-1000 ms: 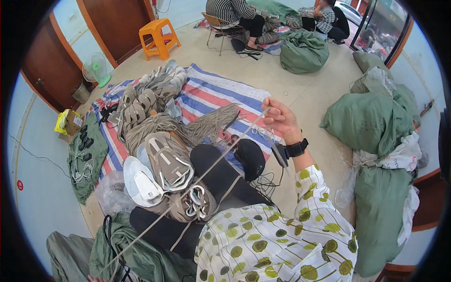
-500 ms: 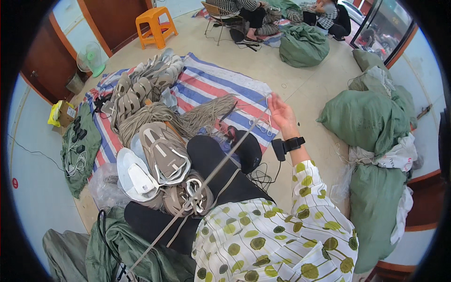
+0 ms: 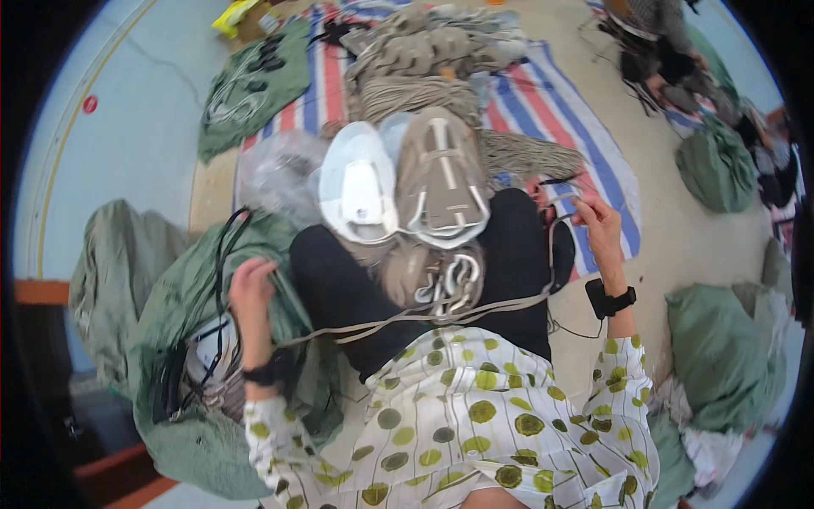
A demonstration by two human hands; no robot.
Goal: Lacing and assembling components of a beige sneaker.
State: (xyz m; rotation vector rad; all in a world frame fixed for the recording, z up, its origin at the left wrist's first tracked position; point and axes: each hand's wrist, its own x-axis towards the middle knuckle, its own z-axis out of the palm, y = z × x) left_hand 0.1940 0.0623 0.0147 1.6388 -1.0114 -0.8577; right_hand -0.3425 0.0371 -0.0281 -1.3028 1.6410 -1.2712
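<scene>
Between my black-trousered knees sits a taupe shoe upper (image 3: 403, 276) with pale lacing at its opening. A long beige shoelace (image 3: 500, 307) stretches across my lap beside it. At the right, my right hand (image 3: 600, 229) is closed in a pinch on the lace, which bends down from the fingers to my lap. My left hand (image 3: 252, 284) is over an open green sack (image 3: 182, 454); motion blurs its fingers. Past the left wrist, the lace's other end is hidden. Ahead lie a taupe shoe upper (image 3: 441, 174) and a white-lined one (image 3: 358, 182).
Bundled laces (image 3: 420, 97) and more uppers (image 3: 432, 42) cover a striped sheet (image 3: 606, 182). Clear plastic (image 3: 284, 165) lies left of the uppers. A green cloth (image 3: 292, 85) bears cords. Full green sacks (image 3: 721, 339) stand at right; other people sit at the far right.
My view has swung down and left. The lace, formerly taut on a diagonal, now lies slack across my lap. My left hand has come into view; my right hand is lower, still with the lace.
</scene>
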